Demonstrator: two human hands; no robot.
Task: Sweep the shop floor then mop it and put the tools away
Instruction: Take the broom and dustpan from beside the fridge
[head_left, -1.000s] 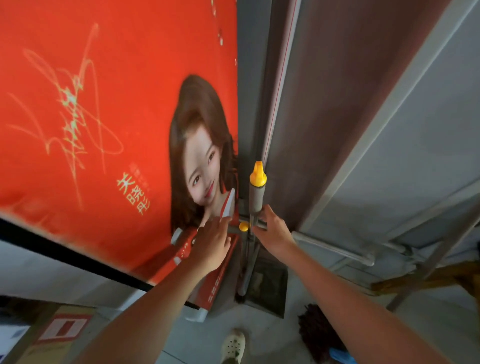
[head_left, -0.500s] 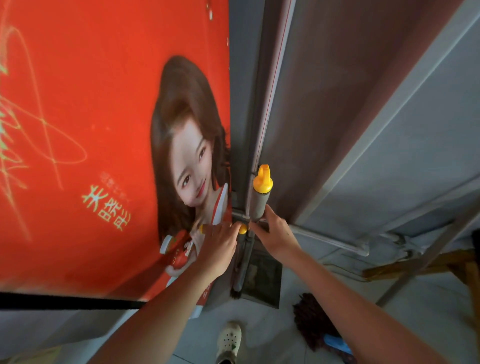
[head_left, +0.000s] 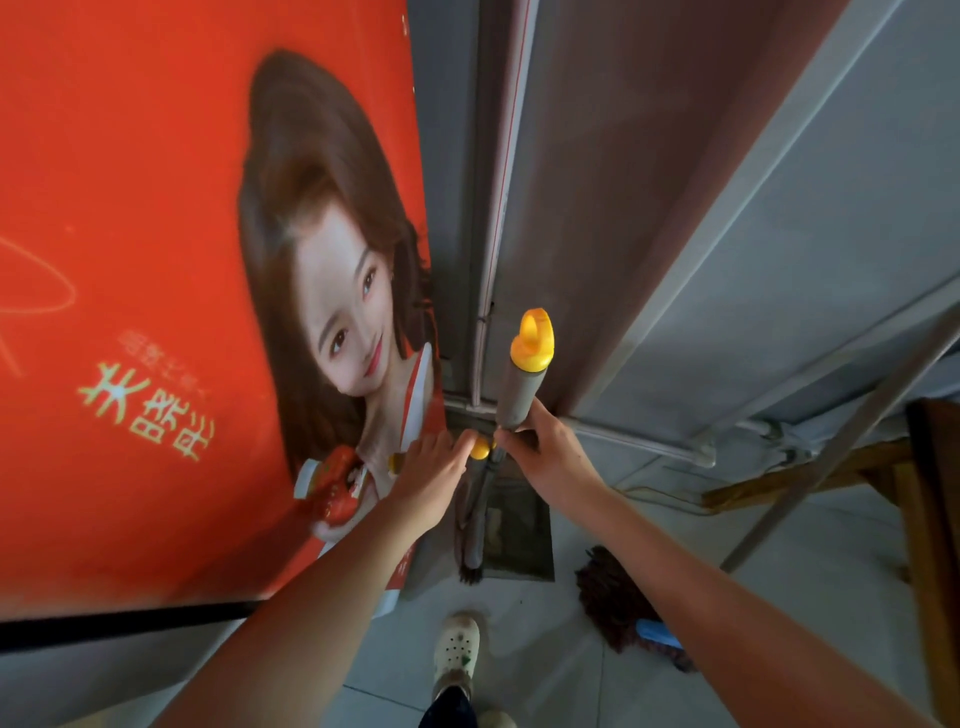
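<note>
Poster (head_left: 156, 208): red, left of the wall corner.
Broom (head_left: 519, 395): upright in that corner, yellow cap above the grip.
Right hand (head_left: 545, 452): curled round the broom under its grey sleeve.
Left hand (head_left: 431, 478): fingertips at a small yellow knob (head_left: 479, 448); hold unclear.

The handle (head_left: 519, 400) stands near-upright in the wall corner. The banner (head_left: 156, 260) stands directly left of the handle. The right hand (head_left: 545, 452) grips the handle near its top; the left hand (head_left: 431, 483) lies just left of it. A pipe (head_left: 639, 441) runs rightward behind the handle. The mop head (head_left: 618, 608) lies on the floor (head_left: 545, 675) right of the handle's foot; a shoe (head_left: 456, 649) stands before it.
</note>
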